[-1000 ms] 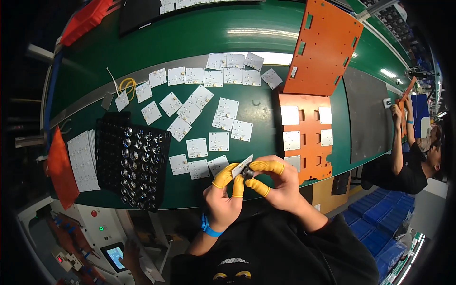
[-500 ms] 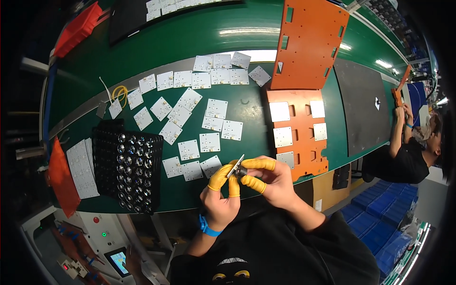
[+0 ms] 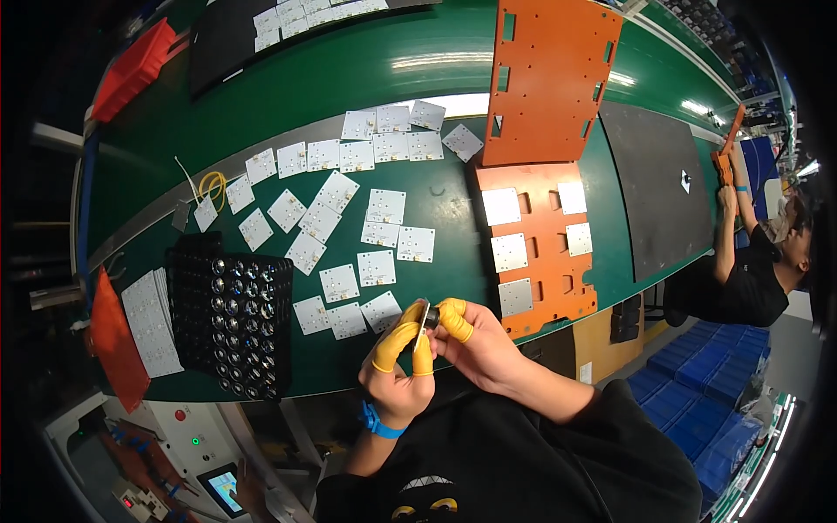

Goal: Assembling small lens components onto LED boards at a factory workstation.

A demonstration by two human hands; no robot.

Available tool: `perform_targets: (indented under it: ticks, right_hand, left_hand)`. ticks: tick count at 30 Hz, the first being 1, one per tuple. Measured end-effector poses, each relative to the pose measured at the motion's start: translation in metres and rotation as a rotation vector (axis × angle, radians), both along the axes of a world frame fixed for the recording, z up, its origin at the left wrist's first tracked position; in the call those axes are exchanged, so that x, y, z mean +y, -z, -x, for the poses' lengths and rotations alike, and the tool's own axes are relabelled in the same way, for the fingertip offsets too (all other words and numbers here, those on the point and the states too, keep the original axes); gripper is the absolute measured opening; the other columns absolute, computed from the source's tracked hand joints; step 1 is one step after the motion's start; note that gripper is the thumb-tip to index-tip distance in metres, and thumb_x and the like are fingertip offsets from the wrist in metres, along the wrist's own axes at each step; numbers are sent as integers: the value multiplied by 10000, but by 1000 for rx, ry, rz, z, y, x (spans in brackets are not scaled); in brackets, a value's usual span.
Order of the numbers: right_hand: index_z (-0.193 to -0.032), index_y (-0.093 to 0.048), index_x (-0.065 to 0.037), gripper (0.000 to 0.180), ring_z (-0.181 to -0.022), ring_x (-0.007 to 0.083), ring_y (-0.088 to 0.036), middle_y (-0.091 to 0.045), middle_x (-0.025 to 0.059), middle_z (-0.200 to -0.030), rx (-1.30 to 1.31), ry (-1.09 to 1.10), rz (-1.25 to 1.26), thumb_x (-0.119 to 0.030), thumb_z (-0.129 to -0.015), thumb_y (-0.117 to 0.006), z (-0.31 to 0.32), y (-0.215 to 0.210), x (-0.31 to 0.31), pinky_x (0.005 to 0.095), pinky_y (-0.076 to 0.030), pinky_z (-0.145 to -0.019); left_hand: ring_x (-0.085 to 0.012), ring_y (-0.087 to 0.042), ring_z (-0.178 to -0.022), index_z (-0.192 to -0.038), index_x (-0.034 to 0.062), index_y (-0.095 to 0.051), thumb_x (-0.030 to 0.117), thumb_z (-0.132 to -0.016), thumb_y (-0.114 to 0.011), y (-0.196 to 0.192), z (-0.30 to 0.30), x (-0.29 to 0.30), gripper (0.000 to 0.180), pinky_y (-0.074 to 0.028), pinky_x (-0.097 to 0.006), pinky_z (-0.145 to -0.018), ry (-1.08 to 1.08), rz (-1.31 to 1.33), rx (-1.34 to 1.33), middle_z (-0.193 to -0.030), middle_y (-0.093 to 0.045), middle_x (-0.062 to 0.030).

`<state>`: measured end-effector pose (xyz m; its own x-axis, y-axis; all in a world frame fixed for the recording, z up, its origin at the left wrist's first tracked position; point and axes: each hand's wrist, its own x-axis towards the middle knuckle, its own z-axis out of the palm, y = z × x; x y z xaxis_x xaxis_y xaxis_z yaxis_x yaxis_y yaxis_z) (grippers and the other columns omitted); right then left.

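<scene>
as the fingers meet: both hands pinch one small white square board (image 3: 425,315) edge-on, just above the near rim of the green belt (image 3: 453,253)
left hand (image 3: 399,376): yellow finger cots on thumb and two fingers, closed narrow on the board's lower edge; blue wristband below
right hand (image 3: 475,344): one yellow-capped finger pressed to the board's far side, the rest curled close
handling: judged light, thin and stiff, likely fragile on its face; best taken by the rims, as it is now; cots should help against slipping
look: white flat square, seen nearly on edge, a dark part at its top; detail too small to tell
just beyond: loose white boards (image 3: 377,268) scattered on the belt
left of hands: black tray of round lenses (image 3: 231,314)
right: orange fixture plate (image 3: 539,248) holding a few boards
far right: another person, arms raised
</scene>
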<state>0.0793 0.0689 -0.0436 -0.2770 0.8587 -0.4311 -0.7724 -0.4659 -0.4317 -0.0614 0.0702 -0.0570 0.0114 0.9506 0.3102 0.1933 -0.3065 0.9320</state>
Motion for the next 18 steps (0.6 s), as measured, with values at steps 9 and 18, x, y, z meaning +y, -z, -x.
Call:
perform_targets:
  ticks: [9, 18]
  right_hand:
    - [-1073, -579, -12, 269, -875, 131, -615, -642, 56, -979, -71, -68, -23, -252, -962, -626, -3, 2, -1, 285, -506, -805]
    - [-924, -671, 26, 271, -746, 81, -597, -674, 30, -827, -462, -328, -42, -243, -950, -659, -50, -11, 8, 236, -488, -710]
  left_hand:
    - [-331, -697, -938, -1060, -36, -574, -12, -822, -701, -9, -1, 9, 271, -554, -380, -835, 57, -28, -91, -1072, -679, -224]
    - [-355, -648, -963, -1007, 53, -624, 22, -800, -712, 1, 11, 10, 227, -560, -437, -780, 231, -403, 411, -1109, -641, -158]
